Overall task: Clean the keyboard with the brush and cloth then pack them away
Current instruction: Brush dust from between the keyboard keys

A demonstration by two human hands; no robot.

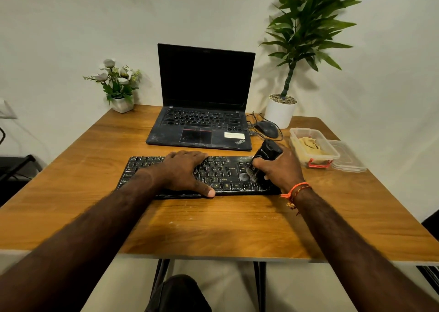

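A black dusty keyboard (223,171) lies across the middle of the wooden table (213,223). My left hand (185,171) rests flat on its left-centre keys, fingers spread, holding it down. My right hand (279,169) grips a black brush (267,153) by its body, with the bristles down on the keys at the keyboard's right end. A beige cloth (308,144) lies crumpled inside a clear plastic box (335,155) to the right of the keyboard.
An open black laptop (204,112) stands behind the keyboard. A mouse (268,128) with its cable lies right of the laptop. The box's lid (351,159) lies beside it. A tall potted plant (281,112) and a small flower pot (122,104) stand at the back corners.
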